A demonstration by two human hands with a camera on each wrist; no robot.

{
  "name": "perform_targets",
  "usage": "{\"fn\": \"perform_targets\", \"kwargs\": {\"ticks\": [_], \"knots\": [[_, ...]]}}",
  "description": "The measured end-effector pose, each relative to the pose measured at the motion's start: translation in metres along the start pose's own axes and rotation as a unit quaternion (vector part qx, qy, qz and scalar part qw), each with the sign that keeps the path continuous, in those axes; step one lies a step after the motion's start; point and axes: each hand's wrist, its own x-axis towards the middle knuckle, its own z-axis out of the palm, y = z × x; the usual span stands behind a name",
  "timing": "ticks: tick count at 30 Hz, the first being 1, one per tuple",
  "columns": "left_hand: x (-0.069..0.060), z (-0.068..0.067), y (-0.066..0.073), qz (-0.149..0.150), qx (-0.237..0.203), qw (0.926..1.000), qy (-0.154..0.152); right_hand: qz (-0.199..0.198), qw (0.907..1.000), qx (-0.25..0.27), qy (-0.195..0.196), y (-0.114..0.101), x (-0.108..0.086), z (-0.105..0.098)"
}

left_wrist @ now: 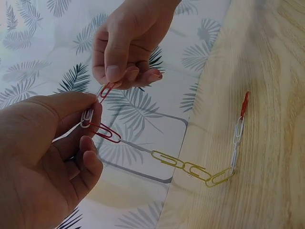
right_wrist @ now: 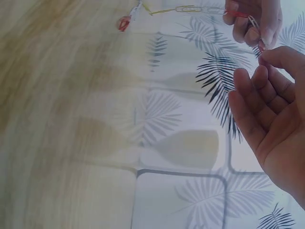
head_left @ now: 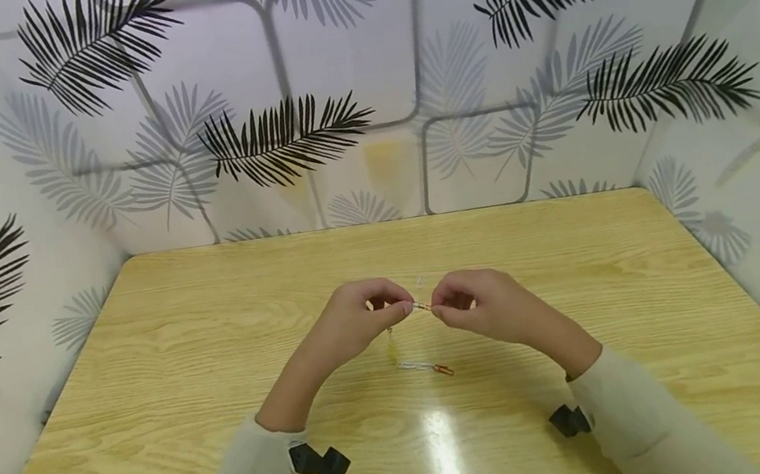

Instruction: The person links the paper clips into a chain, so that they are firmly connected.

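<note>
My left hand [head_left: 356, 319] pinches a white paper clip [left_wrist: 86, 117] between thumb and forefinger. From it hangs a chain: a red paper clip [left_wrist: 107, 132], a pale one, then several yellow paper clips [left_wrist: 194, 170]. The chain's lower end lies on the table, with white paper clips [head_left: 415, 366] and a red end paper clip [head_left: 443, 369]. Close by, my right hand [head_left: 491, 302] pinches another red paper clip [left_wrist: 106, 90] with thumb and forefinger, right at the white one. Fingertips partly hide where these two clips meet.
The wooden table [head_left: 183, 359] runs back to a leaf-patterned wall covering [head_left: 351, 51], which also stands at both sides. A small pale object [head_left: 420, 280], too faint to identify, lies behind the hands. Dark wrist cameras [head_left: 321, 462] sit at the cuffs.
</note>
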Motion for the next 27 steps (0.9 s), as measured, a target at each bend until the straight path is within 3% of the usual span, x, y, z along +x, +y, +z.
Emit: {"fn": "perform_targets", "kwargs": {"ticks": [7,18,27], "knots": [[-0.001,0.004,0.004,0.020,0.004,0.9997,0.013,-0.031,0.9987,-0.033,0.022,-0.011,-0.005,-0.007],[-0.001,0.009,0.002,0.049,0.005,0.9981,0.038,-0.025,0.9975,-0.060,0.027,-0.017,-0.007,-0.009],[-0.001,0.011,0.005,0.056,0.009,0.9973,0.047,-0.026,0.9981,-0.047,0.030,-0.021,-0.009,-0.007]]}}
